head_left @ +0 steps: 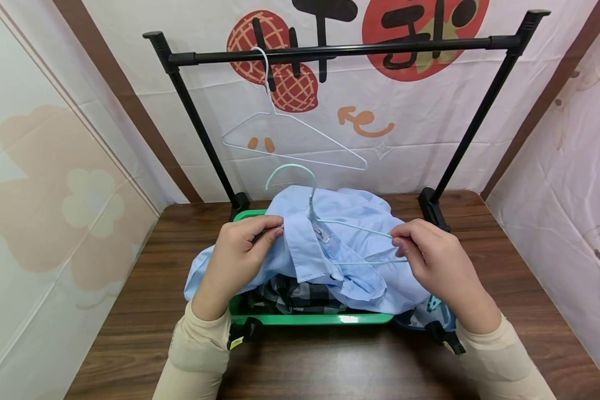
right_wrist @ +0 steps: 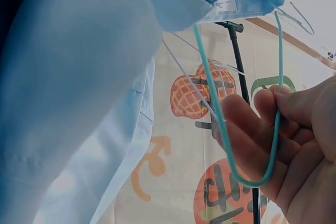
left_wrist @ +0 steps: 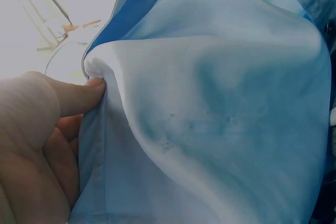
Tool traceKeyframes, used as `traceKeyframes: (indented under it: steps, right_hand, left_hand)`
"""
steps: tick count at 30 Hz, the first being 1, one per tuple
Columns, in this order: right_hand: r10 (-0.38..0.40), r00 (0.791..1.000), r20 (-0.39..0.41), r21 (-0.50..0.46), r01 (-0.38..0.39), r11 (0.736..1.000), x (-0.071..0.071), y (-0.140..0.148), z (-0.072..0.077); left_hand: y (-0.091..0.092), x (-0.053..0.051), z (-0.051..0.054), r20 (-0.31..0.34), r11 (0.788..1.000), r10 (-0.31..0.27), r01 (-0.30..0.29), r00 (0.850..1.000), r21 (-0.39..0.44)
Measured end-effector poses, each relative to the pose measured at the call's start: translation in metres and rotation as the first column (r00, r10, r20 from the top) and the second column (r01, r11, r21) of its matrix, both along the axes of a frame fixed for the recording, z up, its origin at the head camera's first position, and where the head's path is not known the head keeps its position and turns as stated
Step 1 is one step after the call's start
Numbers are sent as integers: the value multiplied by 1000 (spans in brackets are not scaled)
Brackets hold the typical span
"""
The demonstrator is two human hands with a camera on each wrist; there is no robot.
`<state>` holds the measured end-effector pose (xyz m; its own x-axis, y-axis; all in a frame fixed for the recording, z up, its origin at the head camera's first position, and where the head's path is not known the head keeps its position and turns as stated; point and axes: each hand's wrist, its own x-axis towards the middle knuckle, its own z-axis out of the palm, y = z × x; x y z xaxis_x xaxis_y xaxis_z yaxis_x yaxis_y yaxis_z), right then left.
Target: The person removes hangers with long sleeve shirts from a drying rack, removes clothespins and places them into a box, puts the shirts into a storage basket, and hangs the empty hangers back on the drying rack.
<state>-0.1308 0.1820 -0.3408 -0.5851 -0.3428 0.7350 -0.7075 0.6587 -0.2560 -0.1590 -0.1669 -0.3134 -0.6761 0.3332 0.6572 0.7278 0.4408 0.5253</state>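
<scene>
A light blue collared shirt (head_left: 305, 244) is lifted over a green basket (head_left: 325, 319). Inside its collar sits a mint-green wire hanger (head_left: 360, 226), its hook standing above the neckline and its right arm sticking out of the shirt. With thumb and fingertips my left hand (head_left: 237, 253) pinches the shirt's edge at the left shoulder; cloth hides the hanger's left end. My right hand (head_left: 432, 258) pinches the upper wire of the hanger's bare right arm, and in the right wrist view the wire's rounded end (right_wrist: 254, 182) passes in front of the fingers.
A black garment rack (head_left: 340, 51) stands behind the basket, with a white wire hanger (head_left: 295, 139) on its bar. Dark checked cloth (head_left: 295, 294) lies in the basket. Beside its right end is a blue container (head_left: 420, 319), partly under the shirt. The tabletop (head_left: 350, 361) is brown wood.
</scene>
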Motion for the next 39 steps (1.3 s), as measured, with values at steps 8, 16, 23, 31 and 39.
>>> traceKeyframes:
  steps: [8, 16, 23, 31, 39]
  right_hand:
    - [-90, 991, -97, 79, 98, 992, -2, 4, 1]
    - [-207, 950, -233, 137, 243, 960, 0, 5, -2]
    - [-238, 933, -271, 121, 279, 953, -3, 5, -1]
    - [-279, 918, -283, 86, 314, 945, -2, 10, 2]
    - [-302, 906, -297, 67, 335, 940, -4, 18, 6]
  left_hand:
    - [-1, 0, 1, -8, 1000, 6, -6, 1000, -27]
    - [-4, 3, 0, 21, 999, 36, -35, 999, -38]
    - [-5, 2, 3, 22, 999, 25, -25, 999, -25]
    - [-11, 2, 6, 14, 999, 25, -25, 1000, -35]
    - [-20, -2, 8, -10, 997, 36, -36, 999, -62]
